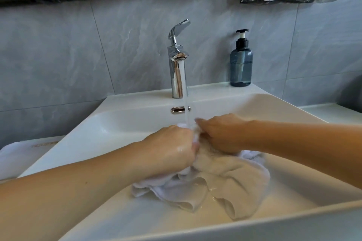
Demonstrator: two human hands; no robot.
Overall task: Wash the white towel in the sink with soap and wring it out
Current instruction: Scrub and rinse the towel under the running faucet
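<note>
Both of us on the towel [225, 174], mid-basin in the sink [121, 162], bunched and sodden, lower folds hanging toward the near right. Left hand [172, 148] clenched round a wad of it; right hand [221, 135] clamped on the next wad, knuckles nearly meeting. Water [185, 92] from the tap [177, 70] lands right at the gap between the two grips.

We read this as rubbing or rinsing under the flow. Can't see any lather, so no call on whether soap has gone in. Wringing not yet done.

Risks from here:
- Tap lever [179, 27] is up, flow looks strong. Stream hitting knuckles and bunched cloth can splash over the near rim.
- Hanging folds sit low in the basin. If they cover the drain (hidden from us), water backs up; overflow slot [180, 109] on the far wall is the only relief.
- Wet hands going for the soap bottle [241, 62], far right on the ledge, could knock it over.
- Wringing with the tap running just re-soaks the cloth. Shut it first.
- Slack grip during the twist lets the soaked weight slip.
</note>
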